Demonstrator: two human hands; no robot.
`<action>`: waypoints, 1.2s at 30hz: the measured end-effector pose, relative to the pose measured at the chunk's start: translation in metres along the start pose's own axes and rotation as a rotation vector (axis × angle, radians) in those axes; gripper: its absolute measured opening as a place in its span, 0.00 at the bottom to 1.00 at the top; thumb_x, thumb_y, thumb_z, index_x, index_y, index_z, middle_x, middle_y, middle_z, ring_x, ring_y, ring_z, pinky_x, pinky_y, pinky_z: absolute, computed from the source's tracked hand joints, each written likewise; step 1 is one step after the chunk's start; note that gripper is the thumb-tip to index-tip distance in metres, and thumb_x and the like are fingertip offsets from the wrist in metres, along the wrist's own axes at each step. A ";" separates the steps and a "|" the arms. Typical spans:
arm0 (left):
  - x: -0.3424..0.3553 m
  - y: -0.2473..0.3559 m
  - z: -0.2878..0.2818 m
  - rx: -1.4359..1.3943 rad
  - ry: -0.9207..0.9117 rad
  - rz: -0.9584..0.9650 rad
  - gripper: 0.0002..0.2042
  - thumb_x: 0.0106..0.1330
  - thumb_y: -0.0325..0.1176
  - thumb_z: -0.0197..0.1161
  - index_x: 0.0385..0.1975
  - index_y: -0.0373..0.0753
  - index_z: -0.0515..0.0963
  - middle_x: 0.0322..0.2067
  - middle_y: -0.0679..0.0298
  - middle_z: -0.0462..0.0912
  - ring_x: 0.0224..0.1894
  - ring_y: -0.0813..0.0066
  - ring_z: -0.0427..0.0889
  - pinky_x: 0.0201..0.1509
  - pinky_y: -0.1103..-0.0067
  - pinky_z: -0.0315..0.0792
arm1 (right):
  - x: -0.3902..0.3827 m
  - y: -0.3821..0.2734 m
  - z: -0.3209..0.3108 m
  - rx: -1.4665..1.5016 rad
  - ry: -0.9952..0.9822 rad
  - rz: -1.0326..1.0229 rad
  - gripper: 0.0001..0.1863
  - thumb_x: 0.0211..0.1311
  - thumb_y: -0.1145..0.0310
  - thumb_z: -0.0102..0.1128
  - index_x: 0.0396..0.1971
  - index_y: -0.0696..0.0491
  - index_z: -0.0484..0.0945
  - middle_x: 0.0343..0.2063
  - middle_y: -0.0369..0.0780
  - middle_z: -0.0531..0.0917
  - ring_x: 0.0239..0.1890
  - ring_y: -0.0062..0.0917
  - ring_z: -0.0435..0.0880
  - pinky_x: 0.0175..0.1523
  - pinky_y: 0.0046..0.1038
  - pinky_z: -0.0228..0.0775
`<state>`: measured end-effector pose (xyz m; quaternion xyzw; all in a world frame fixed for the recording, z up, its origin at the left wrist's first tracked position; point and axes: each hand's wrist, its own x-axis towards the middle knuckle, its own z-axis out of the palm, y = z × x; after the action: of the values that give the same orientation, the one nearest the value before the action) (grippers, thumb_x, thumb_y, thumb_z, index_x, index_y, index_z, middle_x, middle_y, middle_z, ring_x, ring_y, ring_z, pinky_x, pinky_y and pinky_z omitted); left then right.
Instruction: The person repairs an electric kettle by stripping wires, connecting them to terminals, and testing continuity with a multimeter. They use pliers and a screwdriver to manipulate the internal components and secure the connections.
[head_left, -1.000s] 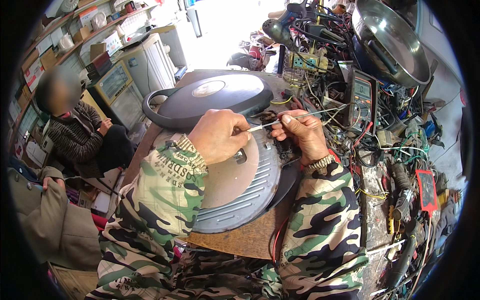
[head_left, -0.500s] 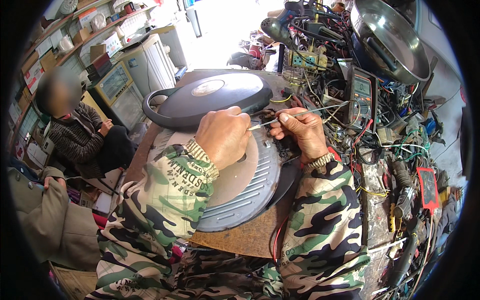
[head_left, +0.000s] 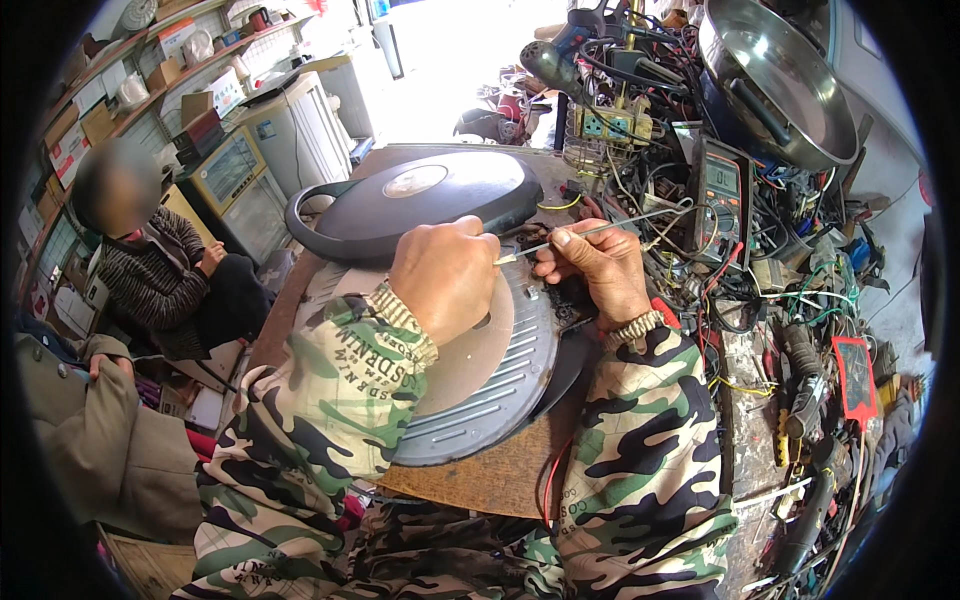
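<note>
My left hand [head_left: 445, 275] is closed, its fingertips pinched at the pale end of a thin grey wire [head_left: 622, 221]; the fingers hide part of that end. With thumb and forefinger, my right hand [head_left: 600, 265] grips the same wire a little farther along. Its far end slants up to the right, over the clutter. Both hands are above a round appliance with a ribbed metal plate [head_left: 480, 425] and a brown disc [head_left: 470, 365] on it. Just beyond my left hand lies its black oval lid [head_left: 455, 205] with a loop handle. Dark wiring [head_left: 568, 298] shows below my right hand.
A multimeter [head_left: 722, 195] stands right of my right hand among tangled wires. Behind it tilts a large steel pan [head_left: 790, 80]. Tools and a red-framed piece [head_left: 854, 375] lie on the right. Two people are at the left, one seated [head_left: 150, 270]. The wooden tabletop [head_left: 500, 485] ends near me.
My right hand has shifted very slightly, its fingers opening a little around the wire. The wire's far end has moved slightly left. My left hand stays nearly in place.
</note>
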<state>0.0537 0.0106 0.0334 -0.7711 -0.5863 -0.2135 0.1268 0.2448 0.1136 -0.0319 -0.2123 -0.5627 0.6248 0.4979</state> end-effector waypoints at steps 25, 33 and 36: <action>0.004 -0.003 0.003 -0.048 -0.010 -0.043 0.07 0.58 0.32 0.72 0.25 0.36 0.82 0.28 0.55 0.82 0.33 0.52 0.84 0.40 0.63 0.76 | -0.002 -0.001 0.004 -0.056 0.016 -0.071 0.10 0.68 0.69 0.68 0.33 0.62 0.84 0.25 0.42 0.87 0.24 0.23 0.87 0.28 0.22 0.80; 0.004 -0.003 0.001 -0.083 -0.053 -0.074 0.08 0.59 0.32 0.72 0.26 0.35 0.82 0.29 0.54 0.83 0.34 0.52 0.85 0.41 0.63 0.76 | -0.004 -0.001 0.009 -0.067 0.059 -0.066 0.10 0.68 0.69 0.68 0.34 0.62 0.85 0.26 0.42 0.87 0.25 0.22 0.87 0.29 0.22 0.81; 0.008 -0.007 -0.001 -0.179 -0.130 -0.093 0.07 0.61 0.32 0.70 0.28 0.34 0.82 0.30 0.52 0.83 0.35 0.50 0.84 0.42 0.63 0.76 | -0.004 -0.002 0.006 -0.056 0.032 -0.066 0.10 0.68 0.69 0.68 0.35 0.63 0.85 0.27 0.42 0.87 0.25 0.22 0.87 0.29 0.22 0.81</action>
<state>0.0487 0.0185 0.0376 -0.7634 -0.6072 -0.2202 0.0093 0.2420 0.1071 -0.0298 -0.2178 -0.5786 0.5885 0.5210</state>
